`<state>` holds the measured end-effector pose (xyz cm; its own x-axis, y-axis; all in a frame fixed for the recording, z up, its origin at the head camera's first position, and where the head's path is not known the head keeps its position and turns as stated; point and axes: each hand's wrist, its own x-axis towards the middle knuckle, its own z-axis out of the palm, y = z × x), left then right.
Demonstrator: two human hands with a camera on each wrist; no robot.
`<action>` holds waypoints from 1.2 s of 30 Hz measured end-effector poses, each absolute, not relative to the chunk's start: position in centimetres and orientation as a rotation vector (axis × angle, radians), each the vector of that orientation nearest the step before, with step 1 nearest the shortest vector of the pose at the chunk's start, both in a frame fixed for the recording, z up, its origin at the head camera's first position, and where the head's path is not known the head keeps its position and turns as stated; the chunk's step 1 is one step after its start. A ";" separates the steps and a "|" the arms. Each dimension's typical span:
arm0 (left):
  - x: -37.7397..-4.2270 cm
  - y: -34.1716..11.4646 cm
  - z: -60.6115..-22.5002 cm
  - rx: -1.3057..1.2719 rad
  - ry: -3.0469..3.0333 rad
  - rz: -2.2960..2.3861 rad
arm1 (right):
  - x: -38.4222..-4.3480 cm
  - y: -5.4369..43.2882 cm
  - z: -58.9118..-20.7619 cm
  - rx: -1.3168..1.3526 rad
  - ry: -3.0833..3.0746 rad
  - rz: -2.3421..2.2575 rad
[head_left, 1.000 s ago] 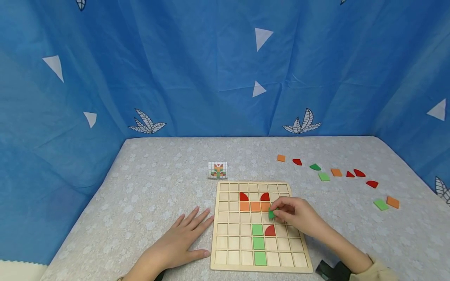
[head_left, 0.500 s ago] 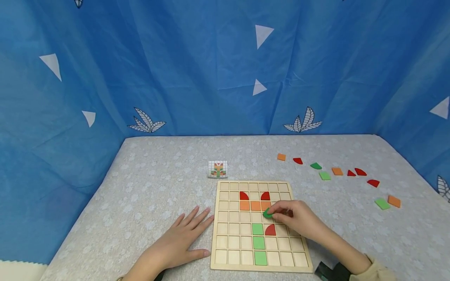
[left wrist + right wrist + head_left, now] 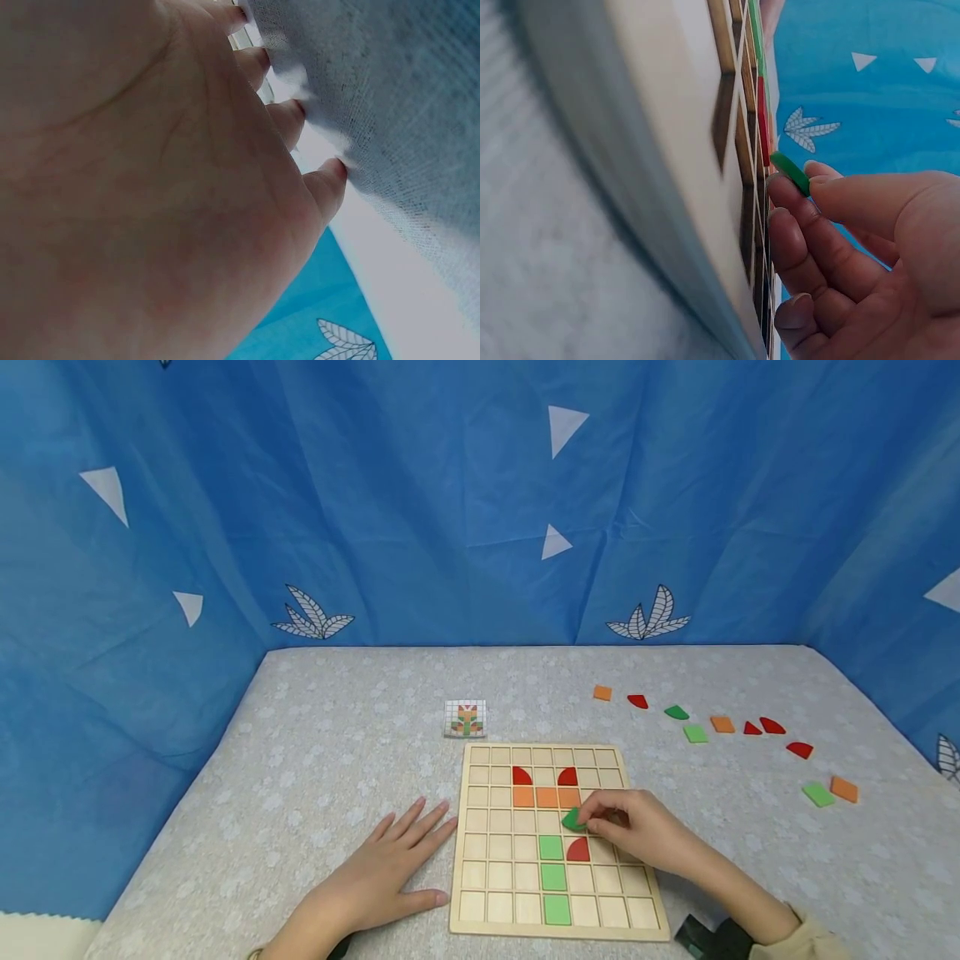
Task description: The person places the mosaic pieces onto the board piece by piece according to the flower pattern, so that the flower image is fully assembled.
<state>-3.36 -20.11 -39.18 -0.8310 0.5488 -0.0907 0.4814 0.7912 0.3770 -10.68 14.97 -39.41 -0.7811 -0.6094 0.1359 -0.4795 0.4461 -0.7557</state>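
My right hand (image 3: 636,828) pinches a dark green quarter-circle tile (image 3: 573,819) between thumb and fingertips. It is held at the board cell under the right-hand orange square (image 3: 568,797) and above a red quarter-circle tile (image 3: 578,850). In the right wrist view the green tile (image 3: 790,173) tilts, its lower end between thumb and fingers. The wooden grid board (image 3: 471,922) also bears two more red quarter circles in its second row, a row of orange squares and a column of light green squares. My left hand (image 3: 382,872) lies flat on the table, fingers spread, fingertips beside the board's left edge.
A small pattern card (image 3: 465,719) lies behind the board. Loose tiles are scattered at the right: an orange square (image 3: 602,692), a dark green quarter circle (image 3: 677,712), a light green square (image 3: 696,733), a red triangle (image 3: 752,728) and others. A blue curtain (image 3: 450,510) surrounds the table.
The green tile has turned in my right fingers and shifted slightly left onto the cell below the orange square, its rounded side now showing. My left hand stays put.
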 end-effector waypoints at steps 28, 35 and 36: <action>-3.4 -20.0 -39.1 0.806 2.778 0.480 | -10.6 14.5 -39.5 -1.037 2.590 -1.169; -3.3 -19.9 -39.0 0.806 2.780 0.478 | -10.5 14.4 -39.4 -1.045 2.635 -1.102; -3.3 -19.9 -38.9 0.807 2.781 0.478 | -10.5 14.4 -39.4 -1.053 2.646 -1.096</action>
